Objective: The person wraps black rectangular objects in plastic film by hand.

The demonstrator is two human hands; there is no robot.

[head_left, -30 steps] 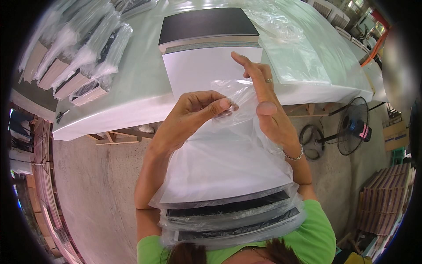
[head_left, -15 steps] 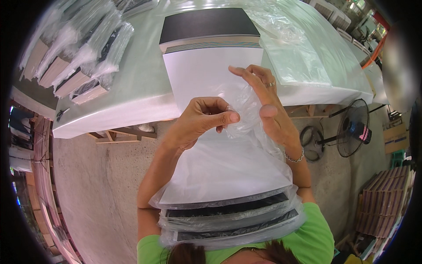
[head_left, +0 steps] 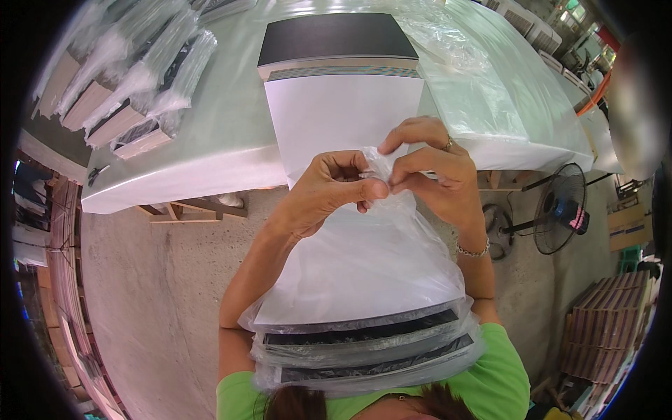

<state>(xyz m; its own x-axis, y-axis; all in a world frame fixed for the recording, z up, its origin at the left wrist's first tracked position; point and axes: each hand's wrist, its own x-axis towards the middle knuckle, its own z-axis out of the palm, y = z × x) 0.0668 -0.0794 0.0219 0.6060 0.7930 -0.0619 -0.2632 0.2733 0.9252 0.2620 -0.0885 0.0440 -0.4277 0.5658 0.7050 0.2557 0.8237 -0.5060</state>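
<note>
A clear plastic bag (head_left: 420, 241) lies over a stack of white and black sheets (head_left: 350, 280) held against my body. My left hand (head_left: 329, 189) pinches the gathered mouth of the bag between thumb and fingers. Close beside it, my right hand (head_left: 434, 168) has its thumb and index finger closed on the same bunched plastic, its other fingers curled above. Beyond my hands, a large white sheet (head_left: 343, 119) hangs over the table edge. It lies in front of a thick stack of boards with a black top (head_left: 336, 38).
Several plastic-wrapped stacks (head_left: 119, 126) sit on the left of the covered table (head_left: 231, 105). Loose clear plastic (head_left: 483, 98) spreads over its right side. A small pair of snips (head_left: 98, 173) lies near the left corner. A black fan (head_left: 560, 210) stands at the right, beyond slatted wood (head_left: 605, 329).
My right hand has turned inward and closed its fingers on the bag's mouth beside my left hand. The loose plastic is now twisted tighter. My left hand keeps its pinch.
</note>
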